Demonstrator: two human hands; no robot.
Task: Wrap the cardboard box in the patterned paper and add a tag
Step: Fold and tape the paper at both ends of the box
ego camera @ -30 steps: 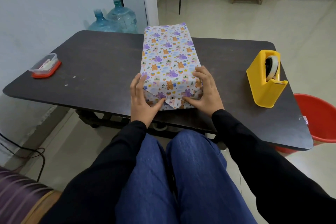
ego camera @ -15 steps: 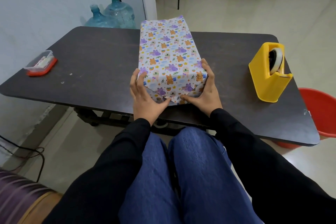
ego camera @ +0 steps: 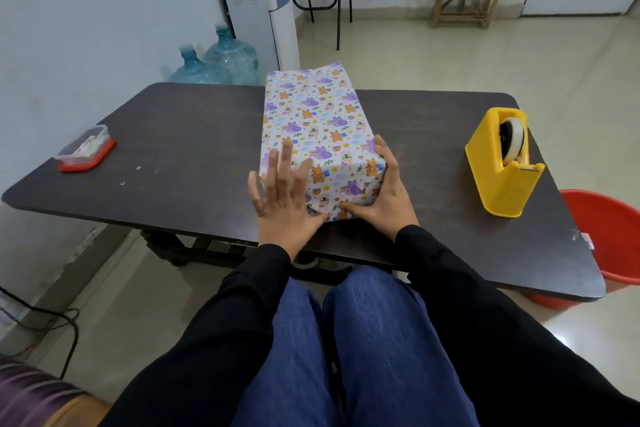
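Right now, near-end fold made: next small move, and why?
Probably lower the left hand onto the near-end fold to pin it: it is open over the wrapped box, the right hand alone presses the fold, and the yellow tape dispenser sits on that hand's side.

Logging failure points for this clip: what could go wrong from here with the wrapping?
1. The left hand is open, fingers spread, so only the right hand presses the near-end fold; no tape shows on it, so it may spring open.
2. The yellow tape dispenser stands on the right hand's side; reaching with that hand would likely free the fold.
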